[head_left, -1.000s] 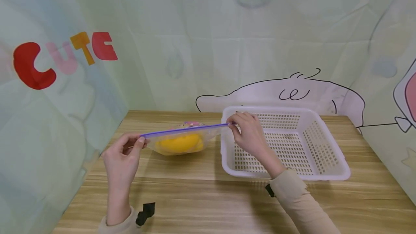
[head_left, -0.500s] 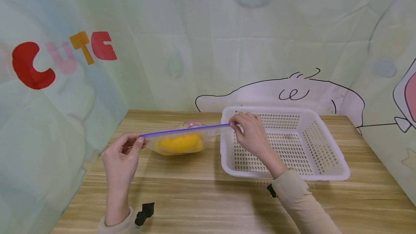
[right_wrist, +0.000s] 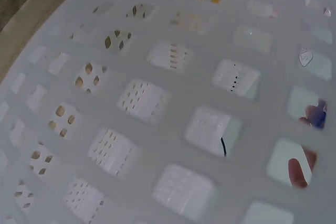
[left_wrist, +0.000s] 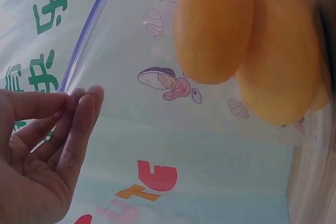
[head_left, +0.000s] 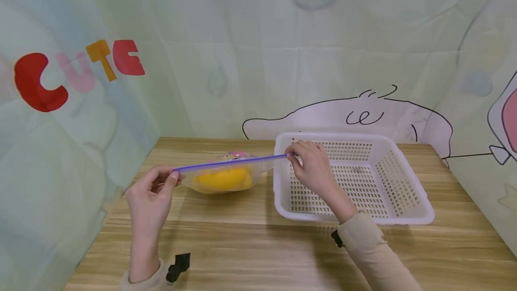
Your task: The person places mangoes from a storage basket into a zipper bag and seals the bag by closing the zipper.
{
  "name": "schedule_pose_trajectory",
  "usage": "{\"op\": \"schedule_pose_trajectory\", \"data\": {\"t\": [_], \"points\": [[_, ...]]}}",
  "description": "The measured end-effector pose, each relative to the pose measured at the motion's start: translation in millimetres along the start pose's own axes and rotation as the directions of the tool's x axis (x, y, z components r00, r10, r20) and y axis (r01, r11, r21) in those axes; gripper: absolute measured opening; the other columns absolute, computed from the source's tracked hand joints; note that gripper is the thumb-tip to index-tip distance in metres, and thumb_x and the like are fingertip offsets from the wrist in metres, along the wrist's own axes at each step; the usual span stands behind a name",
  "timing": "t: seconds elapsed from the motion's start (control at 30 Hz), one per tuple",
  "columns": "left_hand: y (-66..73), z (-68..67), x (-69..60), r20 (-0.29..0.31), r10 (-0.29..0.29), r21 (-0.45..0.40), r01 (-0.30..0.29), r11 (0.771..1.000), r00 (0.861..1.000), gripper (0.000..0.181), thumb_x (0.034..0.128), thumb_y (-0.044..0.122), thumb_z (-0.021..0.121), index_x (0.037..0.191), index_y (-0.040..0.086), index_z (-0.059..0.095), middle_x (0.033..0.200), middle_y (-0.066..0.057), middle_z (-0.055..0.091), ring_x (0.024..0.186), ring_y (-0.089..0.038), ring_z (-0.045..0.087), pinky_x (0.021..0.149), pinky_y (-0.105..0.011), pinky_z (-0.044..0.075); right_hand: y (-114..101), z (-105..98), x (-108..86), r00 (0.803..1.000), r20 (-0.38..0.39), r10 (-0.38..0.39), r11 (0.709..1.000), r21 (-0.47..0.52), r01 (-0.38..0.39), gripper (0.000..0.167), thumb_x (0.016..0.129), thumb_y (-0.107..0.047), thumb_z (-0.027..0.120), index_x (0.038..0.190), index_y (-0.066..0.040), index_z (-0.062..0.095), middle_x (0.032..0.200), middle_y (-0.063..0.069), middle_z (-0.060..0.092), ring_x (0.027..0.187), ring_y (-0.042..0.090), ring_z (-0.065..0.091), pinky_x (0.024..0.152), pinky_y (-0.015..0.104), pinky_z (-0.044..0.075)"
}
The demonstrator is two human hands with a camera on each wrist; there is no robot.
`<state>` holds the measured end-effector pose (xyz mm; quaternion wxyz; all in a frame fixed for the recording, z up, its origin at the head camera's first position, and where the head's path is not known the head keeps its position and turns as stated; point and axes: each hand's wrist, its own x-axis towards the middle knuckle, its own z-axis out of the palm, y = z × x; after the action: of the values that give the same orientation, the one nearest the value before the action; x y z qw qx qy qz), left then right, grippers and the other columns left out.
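A clear zip bag (head_left: pixel 264 165) with a purple-blue zip strip (head_left: pixel 230 162) is stretched between both hands in the head view. Inside it are yellow-orange, mango-like fruits (head_left: pixel 224 178), seen as long smooth bodies (left_wrist: pixel 214 30) in the left wrist view. Small pink cartoon figures and shells are printed on the bag. My left hand (head_left: pixel 150 201) pinches the strip's left end between thumb and fingers. At the other end, my right hand (head_left: pixel 313 167) pinches the strip, above the left side of a white basket. In the right wrist view only bits of fingers (right_wrist: pixel 298 173) show through the basket's holes.
The white perforated plastic basket (head_left: pixel 280 212) stands on the right of the wood-grain table (head_left: pixel 242 246), with nothing seen inside. A printed curtain (head_left: pixel 218 57) rises behind the table and along both sides.
My right hand has shifted very slightly right with its end of the zip strip, still pinching it. My left hand and the fruits look almost unmoved.
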<state>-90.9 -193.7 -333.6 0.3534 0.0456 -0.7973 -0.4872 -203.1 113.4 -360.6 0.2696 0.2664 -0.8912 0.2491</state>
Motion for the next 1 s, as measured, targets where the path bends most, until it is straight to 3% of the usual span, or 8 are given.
{"op": "schedule_pose_trajectory", "data": {"t": [0.23, 0.33, 0.47, 0.67, 0.77, 1.0], "points": [[0.9, -0.5, -2.1, 0.024, -0.028, 0.002, 0.028, 1.000, 0.999, 0.007, 0.0880, -0.001, 0.064, 0.089, -0.003, 0.070, 0.073, 0.026, 0.063, 0.068, 0.005, 0.064, 0.066, -0.008, 0.054, -0.7, -1.9, -4.2, 0.998, 0.037, 0.042, 0.996, 0.072, -0.045, 0.009, 0.090, -0.013, 0.065, 0.097, -0.013, 0.069, 0.095, 0.001, 0.069, 0.090, 0.022, 0.062, 0.081, 0.041, 0.046], [1.8, -0.9, -3.5, 0.022, -0.044, -0.008, 0.045, 0.999, 0.999, 0.007, 0.0886, 0.001, 0.063, 0.090, -0.002, 0.070, 0.073, 0.025, 0.064, 0.067, 0.003, 0.064, 0.066, -0.009, 0.054, -2.5, -4.0, -6.4, 0.998, 0.049, 0.048, 0.994, 0.091, -0.053, 0.017, 0.090, -0.014, 0.065, 0.106, -0.013, 0.068, 0.102, 0.003, 0.068, 0.095, 0.024, 0.062, 0.084, 0.043, 0.048], [3.0, -0.4, -6.1, 0.023, -0.044, -0.022, 0.044, 0.999, 0.999, 0.007, 0.0888, 0.002, 0.064, 0.090, -0.001, 0.070, 0.073, 0.023, 0.065, 0.066, -0.001, 0.065, 0.065, -0.011, 0.055, -11.0, -8.8, -9.0, 0.995, 0.018, 0.094, 0.987, 0.128, -0.095, 0.027, 0.089, -0.013, 0.065, 0.116, -0.012, 0.063, 0.112, 0.006, 0.065, 0.100, 0.025, 0.059, 0.087, 0.042, 0.048], [4.4, 2.5, -12.1, 0.022, -0.011, 0.000, 0.011, 1.000, 1.000, 0.006, 0.0883, 0.001, 0.064, 0.088, -0.002, 0.070, 0.072, 0.024, 0.063, 0.065, 0.001, 0.064, 0.063, -0.010, 0.054, -37.2, -18.4, -11.9, 0.980, -0.059, 0.190, 0.955, 0.242, -0.170, 0.011, 0.088, -0.009, 0.063, 0.098, -0.010, 0.063, 0.089, 0.002, 0.065, 0.081, 0.015, 0.060, 0.072, 0.030, 0.050], [5.6, 4.0, -15.0, 0.022, -0.004, 0.003, 0.004, 1.000, 1.000, 0.006, 0.0882, -0.001, 0.063, 0.089, -0.003, 0.069, 0.073, 0.024, 0.063, 0.065, 0.003, 0.063, 0.063, -0.009, 0.054, -50.2, -19.3, -13.6, 0.974, -0.020, 0.224, 0.938, 0.274, -0.211, 0.002, 0.089, -0.012, 0.063, 0.090, -0.011, 0.065, 0.078, 0.000, 0.065, 0.070, 0.010, 0.057, 0.065, 0.026, 0.050], [6.1, 4.1, -22.1, 0.034, 0.006, -0.001, -0.006, 1.000, 0.999, 0.006, 0.0867, -0.005, 0.063, 0.089, -0.005, 0.068, 0.076, 0.024, 0.063, 0.068, 0.006, 0.064, 0.063, -0.009, 0.054, -75.6, -11.0, -15.3, 0.934, 0.172, 0.313, 0.888, 0.295, -0.352, 0.022, 0.093, -0.030, 0.061, 0.086, -0.013, 0.072, 0.067, -0.004, 0.065, 0.059, 0.007, 0.052, 0.053, 0.020, 0.044]]}}
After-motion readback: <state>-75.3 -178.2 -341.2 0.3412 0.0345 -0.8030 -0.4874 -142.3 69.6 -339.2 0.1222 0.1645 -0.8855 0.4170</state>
